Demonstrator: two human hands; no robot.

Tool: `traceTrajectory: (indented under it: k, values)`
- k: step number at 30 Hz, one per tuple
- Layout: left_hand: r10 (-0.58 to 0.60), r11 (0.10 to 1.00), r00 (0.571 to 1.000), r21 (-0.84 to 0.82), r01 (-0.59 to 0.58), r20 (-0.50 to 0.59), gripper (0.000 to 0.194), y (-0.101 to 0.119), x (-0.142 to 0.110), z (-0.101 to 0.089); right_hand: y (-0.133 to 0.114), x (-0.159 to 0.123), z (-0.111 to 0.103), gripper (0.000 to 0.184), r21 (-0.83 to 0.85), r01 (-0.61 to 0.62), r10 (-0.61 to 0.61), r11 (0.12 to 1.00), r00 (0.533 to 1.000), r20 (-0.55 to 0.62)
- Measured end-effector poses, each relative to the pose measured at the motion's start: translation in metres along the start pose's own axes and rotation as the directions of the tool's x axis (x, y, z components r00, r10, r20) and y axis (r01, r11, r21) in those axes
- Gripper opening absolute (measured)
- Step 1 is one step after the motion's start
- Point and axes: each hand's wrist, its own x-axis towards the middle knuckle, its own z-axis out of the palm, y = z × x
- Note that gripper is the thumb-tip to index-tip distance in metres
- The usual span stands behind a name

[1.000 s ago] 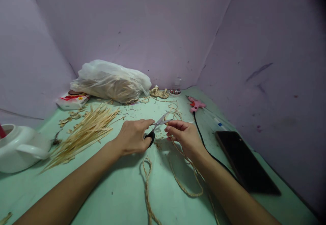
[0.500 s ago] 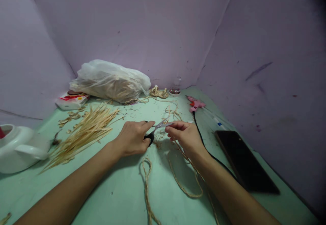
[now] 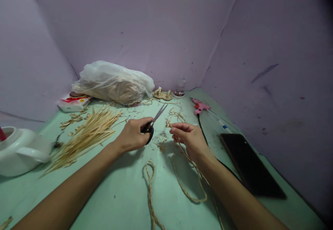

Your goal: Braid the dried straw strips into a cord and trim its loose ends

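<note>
My left hand (image 3: 134,134) is closed on a pair of black-handled scissors (image 3: 156,116), whose blades point up and away, nearly together. In my right hand (image 3: 189,138) a braided straw cord (image 3: 186,156) is pinched between thumb and fingers, its end poking out beyond the fingertips. The scissor blades are apart from the cord, to its left. From the right hand the cord trails toward me and loops on the table; another looped length of cord (image 3: 150,188) lies between my forearms. Small straw scraps (image 3: 161,146) lie between the hands.
Dry straw strips (image 3: 88,136) and a white pot (image 3: 22,153) lie at the left. Behind stand a plastic bag (image 3: 114,82), a woven straw piece (image 3: 162,94) and a bowl of beads (image 3: 178,94). On the right are a pink glue gun (image 3: 199,106) and a dark tablet (image 3: 251,164).
My left hand has drawn the scissors back leftward from the cord, and the blades have closed and swung upward. My right hand stays nearly in place, still pinching the cord.
</note>
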Motion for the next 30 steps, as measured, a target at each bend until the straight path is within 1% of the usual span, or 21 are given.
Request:
traceTrajectory:
  k: [2, 6, 8, 9, 11, 13, 14, 16, 17, 18, 20, 23, 25, 27, 30]
  values:
    - [-0.004, 0.999, 1.0, 0.032, 0.005, -0.019, 0.032, 0.001, -0.001, -0.002, 0.0, 0.0, 0.0, 0.021, 0.019, -0.014, 0.014, 1.0, 1.0, 0.002]
    - [0.05, 0.991, 0.998, 0.126, -0.054, 0.038, 0.042, 0.007, -0.003, -0.001, 0.001, 0.0, -0.001, 0.022, 0.045, -0.029, 0.028, 0.999, 0.999, 0.022]
    - [-0.006, 0.994, 1.0, 0.112, 0.006, -0.002, 0.04, 0.008, -0.003, 0.001, 0.002, 0.0, 0.0, 0.019, 0.056, -0.033, 0.032, 0.998, 0.999, 0.034]
    - [-0.059, 0.996, 0.997, 0.065, 0.062, -0.042, 0.038, 0.007, -0.001, 0.001, 0.003, 0.0, 0.001, 0.018, 0.06, -0.034, 0.032, 0.998, 0.999, 0.042]
    - [-0.182, 0.979, 0.979, -0.104, 0.173, -0.092, 0.036, 0.004, 0.002, 0.003, 0.006, 0.0, 0.002, 0.014, 0.064, -0.032, 0.028, 0.997, 0.998, 0.061]
    - [-0.276, 0.924, 0.959, -0.294, 0.245, -0.069, 0.039, 0.0, 0.005, 0.005, 0.009, 0.0, 0.004, 0.012, 0.055, -0.044, 0.04, 0.998, 0.996, 0.08]
    - [-0.302, 0.893, 0.952, -0.361, 0.267, -0.042, 0.04, -0.001, 0.007, 0.006, 0.011, 0.0, 0.005, 0.012, 0.048, -0.058, 0.053, 0.997, 0.994, 0.092]
    - [-0.327, 0.859, 0.945, -0.418, 0.295, -0.005, 0.041, -0.003, 0.008, 0.008, 0.014, 0.001, 0.005, 0.013, 0.048, -0.081, 0.075, 0.996, 0.99, 0.123]
    - [-0.325, 0.861, 0.946, -0.414, 0.295, -0.003, 0.041, -0.003, 0.007, 0.008, 0.014, 0.001, 0.005, 0.012, 0.059, -0.08, 0.071, 0.995, 0.987, 0.143]
    - [-0.312, 0.875, 0.95, -0.393, 0.284, -0.008, 0.041, -0.002, 0.007, 0.008, 0.015, 0.002, 0.005, 0.011, 0.076, -0.068, 0.055, 0.995, 0.986, 0.159]
    - [-0.262, 0.924, 0.965, -0.298, 0.242, -0.029, 0.039, 0.0, 0.004, 0.008, 0.015, 0.002, 0.003, 0.01, 0.105, -0.027, 0.009, 0.994, 0.986, 0.169]
    - [-0.145, 0.988, 0.988, -0.052, 0.143, -0.043, 0.039, 0.006, 0.0, 0.004, 0.013, 0.002, 0.002, 0.018, 0.104, 0.005, -0.019, 0.995, 0.99, 0.138]
    - [-0.059, 0.993, 0.998, 0.105, 0.061, -0.015, 0.042, 0.009, -0.003, 0.001, 0.012, 0.002, 0.001, 0.022, 0.11, 0.012, -0.026, 0.994, 0.992, 0.124]
    - [0.0, 0.978, 1.0, 0.21, -0.006, 0.025, 0.047, 0.011, -0.005, 0.001, 0.012, 0.002, 0.001, 0.022, 0.125, 0.022, -0.038, 0.992, 0.991, 0.126]
    - [0.022, 0.953, 0.998, 0.302, -0.038, 0.056, 0.053, 0.011, -0.007, 0.003, 0.012, 0.003, 0.001, 0.019, 0.123, 0.039, -0.055, 0.992, 0.989, 0.134]
